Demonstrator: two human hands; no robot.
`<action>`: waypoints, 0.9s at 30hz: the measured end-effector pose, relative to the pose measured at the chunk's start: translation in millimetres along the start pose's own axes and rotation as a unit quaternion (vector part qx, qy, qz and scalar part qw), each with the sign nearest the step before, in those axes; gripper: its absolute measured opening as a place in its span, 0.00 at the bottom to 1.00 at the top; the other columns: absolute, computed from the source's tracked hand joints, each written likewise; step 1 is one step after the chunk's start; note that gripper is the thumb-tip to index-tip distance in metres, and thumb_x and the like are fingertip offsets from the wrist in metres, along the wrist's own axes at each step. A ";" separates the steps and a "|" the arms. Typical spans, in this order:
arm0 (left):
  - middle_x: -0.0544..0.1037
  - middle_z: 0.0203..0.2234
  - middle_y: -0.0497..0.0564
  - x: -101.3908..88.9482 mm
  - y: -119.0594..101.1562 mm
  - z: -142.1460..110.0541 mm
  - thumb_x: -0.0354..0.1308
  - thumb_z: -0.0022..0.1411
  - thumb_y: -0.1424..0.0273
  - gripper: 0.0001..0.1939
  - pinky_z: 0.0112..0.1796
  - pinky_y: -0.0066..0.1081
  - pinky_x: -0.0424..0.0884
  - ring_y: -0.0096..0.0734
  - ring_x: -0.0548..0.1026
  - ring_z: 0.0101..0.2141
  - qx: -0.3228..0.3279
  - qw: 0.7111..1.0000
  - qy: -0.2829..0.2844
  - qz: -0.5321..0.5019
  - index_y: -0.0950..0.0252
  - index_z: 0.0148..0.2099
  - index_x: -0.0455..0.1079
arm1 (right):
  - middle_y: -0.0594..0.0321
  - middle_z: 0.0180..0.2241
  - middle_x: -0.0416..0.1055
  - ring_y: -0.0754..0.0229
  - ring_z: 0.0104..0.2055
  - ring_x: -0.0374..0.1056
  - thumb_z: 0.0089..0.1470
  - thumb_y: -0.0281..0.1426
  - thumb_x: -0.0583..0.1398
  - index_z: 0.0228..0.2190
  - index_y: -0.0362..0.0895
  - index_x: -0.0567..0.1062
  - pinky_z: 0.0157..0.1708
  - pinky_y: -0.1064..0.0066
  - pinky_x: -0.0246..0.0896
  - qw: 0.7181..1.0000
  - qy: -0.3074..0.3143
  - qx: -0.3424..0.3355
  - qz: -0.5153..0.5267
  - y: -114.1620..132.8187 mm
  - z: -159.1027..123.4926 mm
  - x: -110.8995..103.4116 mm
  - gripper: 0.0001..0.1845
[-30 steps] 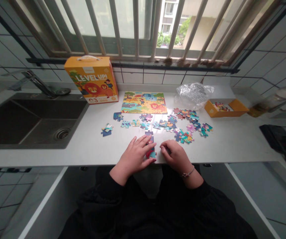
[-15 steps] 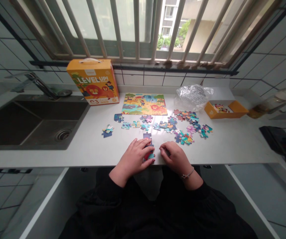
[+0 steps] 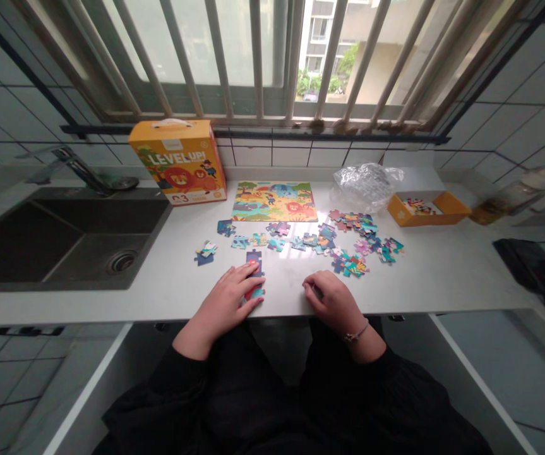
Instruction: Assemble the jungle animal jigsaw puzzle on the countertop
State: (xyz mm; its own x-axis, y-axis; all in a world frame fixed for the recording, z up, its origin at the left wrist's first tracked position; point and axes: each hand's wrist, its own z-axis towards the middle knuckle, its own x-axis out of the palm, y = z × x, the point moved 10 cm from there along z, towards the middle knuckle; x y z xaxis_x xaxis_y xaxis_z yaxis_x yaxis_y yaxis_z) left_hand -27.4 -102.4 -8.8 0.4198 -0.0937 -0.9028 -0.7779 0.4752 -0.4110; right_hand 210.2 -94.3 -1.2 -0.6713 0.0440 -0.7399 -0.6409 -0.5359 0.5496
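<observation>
My left hand (image 3: 227, 294) lies with fingers spread over a narrow strip of joined puzzle pieces (image 3: 254, 256) near the counter's front edge. The strip is dark purple at the far end, with red and teal nearer me; my fingers cover part of it. To the right, my right hand (image 3: 331, 294) rests on the counter with its fingers curled in, and what they may hold is hidden. Beyond both hands lie loose puzzle pieces (image 3: 279, 229), with a denser cluster (image 3: 350, 262) on the right. A small stack of pieces (image 3: 204, 254) sits to the left.
Behind the pieces lies a colourful animal picture (image 3: 275, 202). A yellow puzzle box (image 3: 177, 164) stands by the sink (image 3: 144, 278). Clear plastic wrap (image 3: 367, 186) and a yellow tray (image 3: 426, 218) holding pieces are at the back right. A dark phone-like object (image 3: 537, 268) lies far right.
My left hand has slid the strip of puzzle pieces to the left, away from my right hand. My right hand has stayed in nearly the same place, fingers still curled.
</observation>
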 end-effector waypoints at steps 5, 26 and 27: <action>0.69 0.76 0.59 1.4 -1.7 1.3 0.61 0.77 0.58 0.21 0.74 0.62 0.59 0.53 0.67 0.75 -0.005 1.000 0.000 0.015 0.56 0.67 0.77 | 0.58 0.36 0.77 0.51 0.41 0.71 0.70 0.29 0.60 0.37 0.48 0.75 0.44 0.60 0.65 1.000 -0.004 -0.003 -0.005 3.0 1.9 -1.2 0.06; 0.71 0.73 0.65 -18.2 8.7 -5.8 0.49 0.82 0.66 0.25 0.74 0.55 0.66 0.49 0.68 0.74 -0.036 0.986 -0.162 -0.006 0.64 0.75 0.62 | 0.59 0.35 0.76 0.51 0.41 0.71 0.71 0.29 0.59 0.37 0.49 0.75 0.44 0.59 0.64 1.000 -0.004 -0.003 -0.013 4.4 2.0 -0.8 0.07; 0.73 0.72 0.64 -21.0 13.5 -7.9 0.47 0.81 0.70 0.24 0.73 0.54 0.68 0.48 0.70 0.72 -0.054 0.981 -0.188 -0.001 0.64 0.74 0.63 | 0.58 0.35 0.76 0.51 0.41 0.71 0.71 0.29 0.59 0.37 0.49 0.75 0.44 0.59 0.64 1.000 -0.004 -0.003 -0.013 4.1 1.9 -0.8 0.07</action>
State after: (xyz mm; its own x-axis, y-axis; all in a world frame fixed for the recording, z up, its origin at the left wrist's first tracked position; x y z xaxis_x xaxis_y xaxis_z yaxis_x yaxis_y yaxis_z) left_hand -50.4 -100.9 3.6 0.5483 0.2437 -0.8000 -0.8132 0.3784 -0.4421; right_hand 207.3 -94.9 2.3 -0.6571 0.0654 -0.7510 -0.6563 -0.5396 0.5273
